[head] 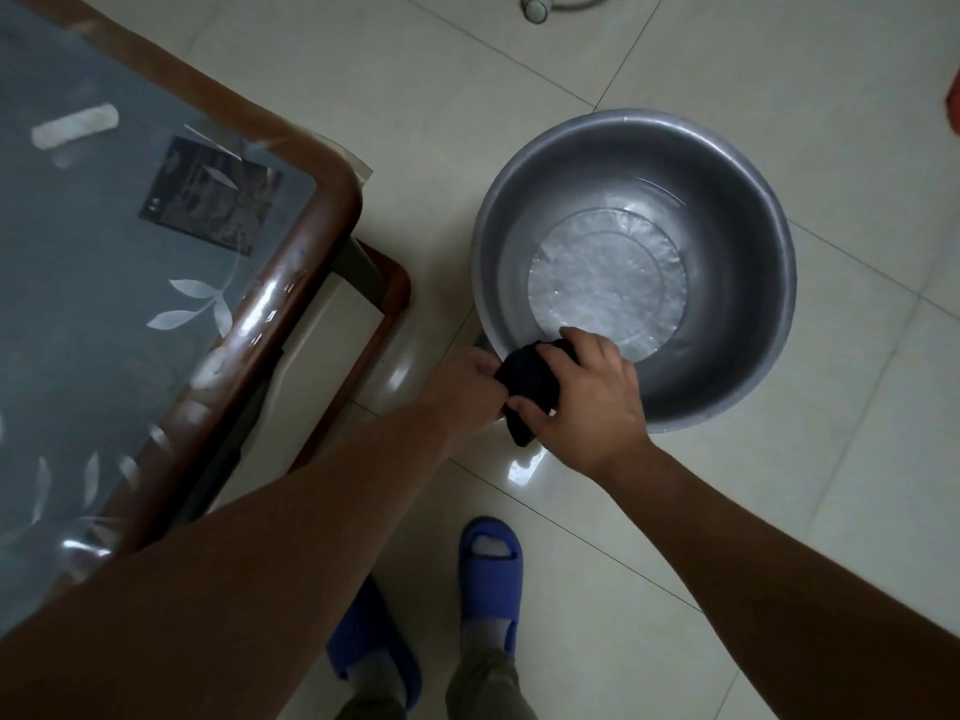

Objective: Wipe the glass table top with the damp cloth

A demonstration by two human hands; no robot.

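A dark, bunched-up cloth [524, 387] is gripped between my left hand [467, 387] and my right hand [587, 402], over the near rim of a metal basin [737, 163] that stands on the floor with shallow water in it. The glass table top [104, 262], bluish with white leaf patterns and a brown wooden frame, fills the left of the view, apart from the cloth and both hands.
A dark rectangular card [210, 192] lies on or under the glass near the table corner. A lower shelf corner [387, 298] juts out beside the basin. My feet in blue slippers [491, 574] stand on the pale tiled floor [675, 563].
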